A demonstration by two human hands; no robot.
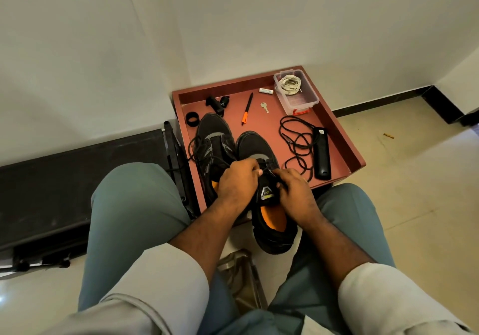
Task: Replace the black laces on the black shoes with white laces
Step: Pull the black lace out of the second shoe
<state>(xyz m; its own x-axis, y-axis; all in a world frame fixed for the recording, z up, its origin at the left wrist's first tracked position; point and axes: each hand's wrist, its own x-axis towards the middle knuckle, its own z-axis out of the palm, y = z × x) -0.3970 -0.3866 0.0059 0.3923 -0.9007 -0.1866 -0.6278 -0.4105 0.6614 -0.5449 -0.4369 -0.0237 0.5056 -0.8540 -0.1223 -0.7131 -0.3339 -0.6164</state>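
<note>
Here, both hands – left hand [237, 181], right hand [294, 190] – (fingers curled) on the right shoe's black lace [267, 170].

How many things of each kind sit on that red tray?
Black shoes: 2
Loose black lace: 1
Clear box of white laces: 1
Pen: 1
Key: 1
Battery: 1
Black handset: 1
Black ring: 1
Black clamp: 1
Total: 10

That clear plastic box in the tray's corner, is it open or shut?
Open. The clear plastic box has no lid on; coiled white laces lie exposed inside.
</note>
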